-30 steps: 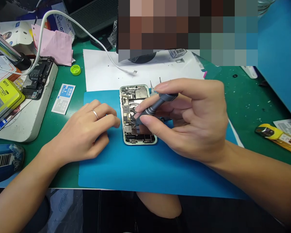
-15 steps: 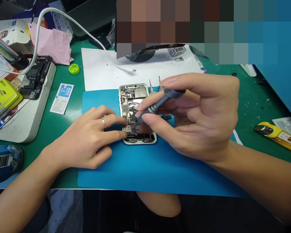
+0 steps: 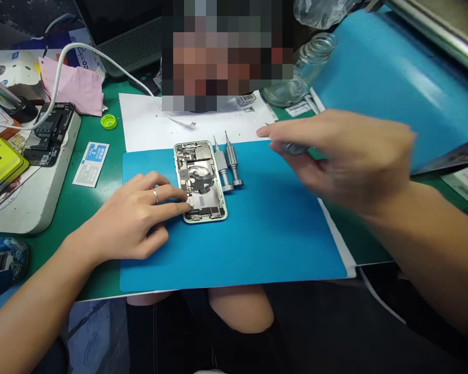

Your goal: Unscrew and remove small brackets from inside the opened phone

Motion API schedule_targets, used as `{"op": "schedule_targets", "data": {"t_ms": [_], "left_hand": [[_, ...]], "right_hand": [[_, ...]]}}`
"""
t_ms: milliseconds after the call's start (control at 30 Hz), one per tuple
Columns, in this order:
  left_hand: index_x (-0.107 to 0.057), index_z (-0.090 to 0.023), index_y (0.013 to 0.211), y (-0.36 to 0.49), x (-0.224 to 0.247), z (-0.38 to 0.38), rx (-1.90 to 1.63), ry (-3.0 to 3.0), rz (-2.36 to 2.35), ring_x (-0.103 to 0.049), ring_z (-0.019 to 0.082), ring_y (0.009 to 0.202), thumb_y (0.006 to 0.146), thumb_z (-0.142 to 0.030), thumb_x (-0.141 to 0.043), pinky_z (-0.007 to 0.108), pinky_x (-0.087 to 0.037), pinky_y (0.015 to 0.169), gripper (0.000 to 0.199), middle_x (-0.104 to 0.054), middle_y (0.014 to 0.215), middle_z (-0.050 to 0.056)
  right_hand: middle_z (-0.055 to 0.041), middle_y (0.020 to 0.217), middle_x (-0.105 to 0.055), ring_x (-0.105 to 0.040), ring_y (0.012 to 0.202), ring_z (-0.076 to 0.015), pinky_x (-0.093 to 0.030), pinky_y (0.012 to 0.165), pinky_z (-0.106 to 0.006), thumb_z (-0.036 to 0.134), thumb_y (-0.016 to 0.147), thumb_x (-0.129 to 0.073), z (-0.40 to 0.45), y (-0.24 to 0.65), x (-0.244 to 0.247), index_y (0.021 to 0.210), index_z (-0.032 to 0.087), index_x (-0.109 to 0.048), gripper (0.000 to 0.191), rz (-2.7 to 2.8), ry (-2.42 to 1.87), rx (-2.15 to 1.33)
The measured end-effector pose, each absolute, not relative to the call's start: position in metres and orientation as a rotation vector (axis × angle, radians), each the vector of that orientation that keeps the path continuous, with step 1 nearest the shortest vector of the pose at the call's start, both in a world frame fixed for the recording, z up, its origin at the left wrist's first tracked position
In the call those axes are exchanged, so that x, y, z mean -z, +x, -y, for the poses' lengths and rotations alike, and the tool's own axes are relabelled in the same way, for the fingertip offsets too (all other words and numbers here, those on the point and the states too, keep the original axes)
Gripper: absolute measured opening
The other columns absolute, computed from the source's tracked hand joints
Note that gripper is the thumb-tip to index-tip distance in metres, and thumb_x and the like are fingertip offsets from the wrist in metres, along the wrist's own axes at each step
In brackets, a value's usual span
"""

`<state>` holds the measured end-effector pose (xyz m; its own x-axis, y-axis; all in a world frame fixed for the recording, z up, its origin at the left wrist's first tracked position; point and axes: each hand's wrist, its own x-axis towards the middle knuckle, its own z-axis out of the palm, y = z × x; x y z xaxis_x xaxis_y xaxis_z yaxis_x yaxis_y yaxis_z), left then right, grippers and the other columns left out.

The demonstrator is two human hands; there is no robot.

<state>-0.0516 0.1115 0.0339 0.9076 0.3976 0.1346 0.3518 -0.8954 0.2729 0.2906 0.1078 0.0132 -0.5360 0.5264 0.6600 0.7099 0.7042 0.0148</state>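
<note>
An opened phone (image 3: 208,189) with its inner parts showing lies on a blue mat (image 3: 234,249). The fingertips of my left hand (image 3: 138,215) rest on its lower left edge, the other fingers loosely bent. Two grey screwdrivers (image 3: 226,163) lie side by side just right of the phone, tips toward the back. My right hand (image 3: 347,161) is raised over the right part of the mat, its fingers closed around a grey screwdriver (image 3: 295,148), of which only the round end shows clearly.
A white cable (image 3: 136,83) arches over white paper (image 3: 144,119). At the left are a green cap (image 3: 108,122), a small card (image 3: 91,164), a second opened phone (image 3: 49,135) and a yellow box (image 3: 3,161). A glass jar (image 3: 300,72) stands at the back.
My right hand has moved away from the phone to the right, with the screwdriver. The two lying screwdrivers now show fully. The camera view has turned rightward; my left hand stays on the phone.
</note>
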Motion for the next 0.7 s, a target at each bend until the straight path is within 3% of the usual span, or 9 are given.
{"op": "schedule_targets", "data": {"t_ms": [100, 200, 300, 433, 533, 700], "left_hand": [[-0.073, -0.021, 0.130, -0.050, -0.034, -0.112, -0.281, 2.823, -0.574, -0.063, 0.030, 0.112, 0.091, -0.015, -0.048, 0.047, -0.053, 0.092, 0.046, -0.075, 0.131, 0.007], [-0.075, -0.022, 0.127, -0.050, -0.034, -0.113, -0.283, 2.812, -0.578, -0.063, 0.029, 0.111, 0.091, -0.016, -0.048, 0.046, -0.053, 0.095, 0.045, -0.075, 0.132, 0.005], [-0.076, -0.023, 0.124, -0.050, -0.033, -0.113, -0.294, 2.807, -0.582, -0.062, 0.029, 0.111, 0.089, -0.016, -0.050, 0.047, -0.053, 0.095, 0.044, -0.075, 0.133, 0.005], [-0.077, -0.020, 0.122, -0.050, -0.031, -0.115, -0.324, 2.801, -0.575, -0.062, 0.030, 0.109, 0.086, -0.013, -0.051, 0.048, -0.053, 0.095, 0.045, -0.076, 0.130, 0.006], [-0.077, -0.017, 0.121, -0.050, -0.030, -0.115, -0.362, 2.801, -0.541, -0.061, 0.029, 0.108, 0.085, -0.012, -0.052, 0.047, -0.054, 0.095, 0.044, -0.076, 0.129, 0.008], [-0.077, -0.021, 0.122, -0.051, -0.029, -0.115, -0.368, 2.785, -0.562, -0.061, 0.028, 0.109, 0.085, -0.012, -0.053, 0.046, -0.053, 0.096, 0.045, -0.076, 0.129, 0.005]], "right_hand": [[-0.0012, 0.129, -0.078, -0.079, 0.108, -0.0262, -0.070, 0.086, -0.041, 0.012, 0.101, -0.056, -0.110, 0.302, 0.010, 0.127, 0.030, -0.071, 0.035, 2.420, -0.890, 0.315], [-0.0057, 0.140, -0.072, -0.076, 0.119, -0.0307, -0.069, 0.095, -0.050, 0.011, 0.101, -0.051, -0.108, 0.303, 0.022, 0.137, 0.026, -0.066, 0.042, 2.508, -0.926, 0.201], [-0.0057, 0.148, -0.066, -0.071, 0.129, -0.0306, -0.066, 0.106, -0.052, 0.009, 0.098, -0.054, -0.102, 0.300, 0.020, 0.144, 0.027, -0.062, 0.050, 2.515, -0.988, 0.082], [-0.0093, 0.141, -0.071, -0.071, 0.128, -0.0311, -0.063, 0.109, -0.051, 0.012, 0.097, -0.060, -0.093, 0.290, 0.010, 0.137, 0.025, -0.067, 0.043, 2.423, -1.004, 0.029], [-0.0120, 0.136, -0.072, -0.071, 0.126, -0.0342, -0.062, 0.107, -0.057, 0.017, 0.098, -0.063, -0.089, 0.283, 0.008, 0.132, 0.023, -0.069, 0.035, 2.396, -1.029, 0.005], [-0.0125, 0.139, -0.070, -0.067, 0.130, -0.0361, -0.058, 0.109, -0.061, 0.021, 0.098, -0.063, -0.087, 0.279, 0.015, 0.135, 0.026, -0.068, 0.038, 2.406, -1.089, -0.031]]}}
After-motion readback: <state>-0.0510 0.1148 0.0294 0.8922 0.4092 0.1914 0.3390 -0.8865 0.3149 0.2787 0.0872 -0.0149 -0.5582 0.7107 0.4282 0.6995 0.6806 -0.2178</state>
